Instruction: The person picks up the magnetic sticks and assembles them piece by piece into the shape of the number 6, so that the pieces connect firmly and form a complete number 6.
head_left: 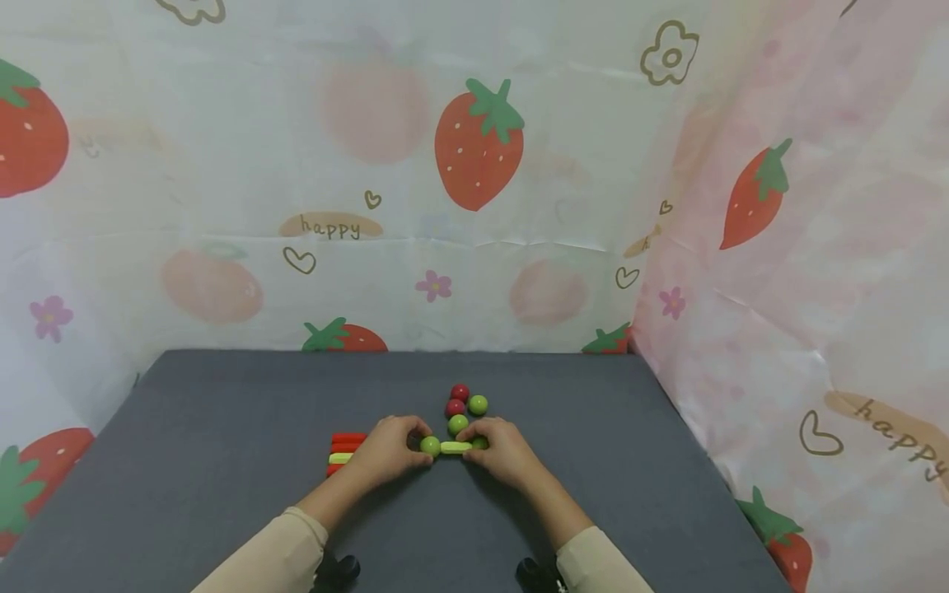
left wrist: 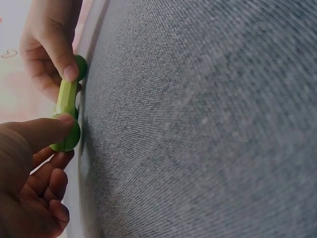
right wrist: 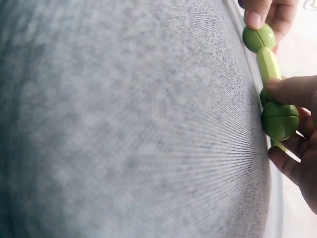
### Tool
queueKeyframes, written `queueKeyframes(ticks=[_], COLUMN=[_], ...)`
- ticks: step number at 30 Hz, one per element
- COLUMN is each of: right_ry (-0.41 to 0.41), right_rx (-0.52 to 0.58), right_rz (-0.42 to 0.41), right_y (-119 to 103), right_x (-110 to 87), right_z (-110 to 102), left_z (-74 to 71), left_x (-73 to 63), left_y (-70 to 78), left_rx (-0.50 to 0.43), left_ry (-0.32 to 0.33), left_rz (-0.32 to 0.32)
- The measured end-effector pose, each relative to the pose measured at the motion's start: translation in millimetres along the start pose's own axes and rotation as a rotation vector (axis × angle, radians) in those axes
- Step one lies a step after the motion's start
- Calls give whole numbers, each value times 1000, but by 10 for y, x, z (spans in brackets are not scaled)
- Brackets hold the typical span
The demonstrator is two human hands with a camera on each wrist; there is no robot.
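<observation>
Between the two hands lies a short yellow-green rod (head_left: pixel 455 448) with a green ball (head_left: pixel 430 446) at its left end and another green ball (right wrist: pixel 280 120) at its right end. My left hand (head_left: pixel 395 449) pinches the left ball between thumb and fingers. With its thumb on the rod close to the right ball, my right hand (head_left: pixel 506 451) grips that end from the other side. In the head view its fingers partly cover the right ball. The piece is held low, close over the dark grey table (head_left: pixel 245 428).
Just beyond the hands sit two loose red balls (head_left: pixel 460 392) and two loose green balls (head_left: pixel 478 404). Left of the left hand, several red rods (head_left: pixel 348 439) and a yellow rod (head_left: pixel 340 458) lie side by side, partly hidden by it. A strawberry-printed curtain (head_left: pixel 593 165) surrounds the table.
</observation>
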State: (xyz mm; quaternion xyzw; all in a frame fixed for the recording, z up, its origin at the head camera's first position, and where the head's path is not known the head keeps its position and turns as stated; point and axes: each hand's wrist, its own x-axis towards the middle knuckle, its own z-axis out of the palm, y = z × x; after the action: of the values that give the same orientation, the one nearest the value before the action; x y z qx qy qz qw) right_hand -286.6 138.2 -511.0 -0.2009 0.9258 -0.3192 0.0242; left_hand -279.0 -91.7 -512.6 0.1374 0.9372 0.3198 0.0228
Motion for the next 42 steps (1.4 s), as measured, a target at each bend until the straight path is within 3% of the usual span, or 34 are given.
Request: queueKeyframes(ticks=[16, 23, 32, 38, 42], right_ry=[-23, -14, -15, -15, -10], right_rx=[60, 68, 70, 62, 67], right_rz=[0, -11, -3, 6, 9], right_y=[71, 67, 46, 29, 32], right_x=[-5, 5, 6, 3, -3], right_z=[3, 2, 34, 43, 30], left_z=[20, -19, -153, -339, -441], left_x=[-33, -78, -271, -463, -583], left_y=[21, 40, -49, -138, -202], left_rx=[17, -18, -59, -112, -158], left_ry=[10, 37, 123, 130, 136], left_rz=[34, 16, 2, -61, -60])
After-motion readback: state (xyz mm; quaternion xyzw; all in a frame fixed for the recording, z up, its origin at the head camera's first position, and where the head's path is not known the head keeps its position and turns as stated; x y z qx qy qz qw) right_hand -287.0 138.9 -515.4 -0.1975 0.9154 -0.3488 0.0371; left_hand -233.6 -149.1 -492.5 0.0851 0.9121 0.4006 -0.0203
